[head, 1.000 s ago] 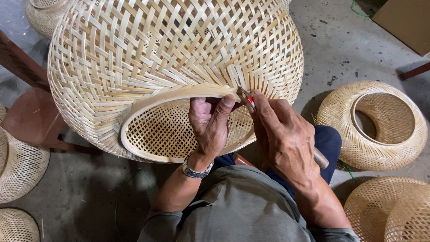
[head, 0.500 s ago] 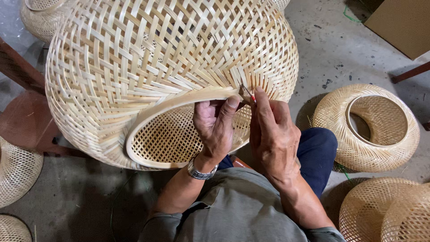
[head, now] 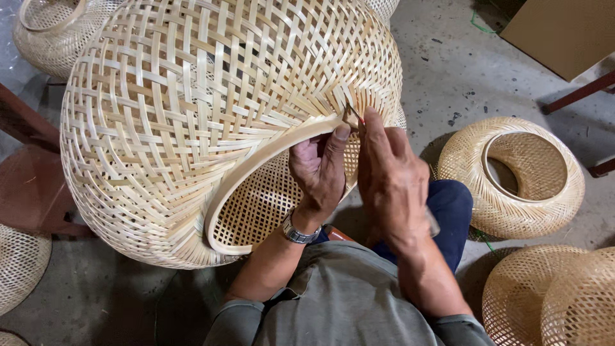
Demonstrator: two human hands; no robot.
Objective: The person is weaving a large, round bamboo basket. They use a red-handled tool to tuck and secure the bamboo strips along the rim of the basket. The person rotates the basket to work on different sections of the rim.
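Note:
A large round woven bamboo basket point(head: 192, 109) lies tilted on my lap, its open rim point(head: 256, 160) facing me. My left hand point(head: 320, 170), with a metal wristwatch, grips the rim from inside, thumb pressed on the rim's upper edge. My right hand point(head: 391, 176) is closed around a small cutting tool point(head: 353, 115) with a red mark, its tip at the loose strip ends just above the rim. The tool's handle end pokes out below my right palm.
A smaller woven basket point(head: 512, 176) with a round opening sits on the concrete floor at the right. More baskets lie at lower right point(head: 551, 298), upper left point(head: 45, 32) and lower left point(head: 19, 266). A dark red stool point(head: 32, 192) stands left. A cardboard box point(head: 564, 32) is upper right.
The big basket has turned and shifted, so its rim now runs more steeply. Both hands have stayed together at the rim's top, the tool still at the strip ends.

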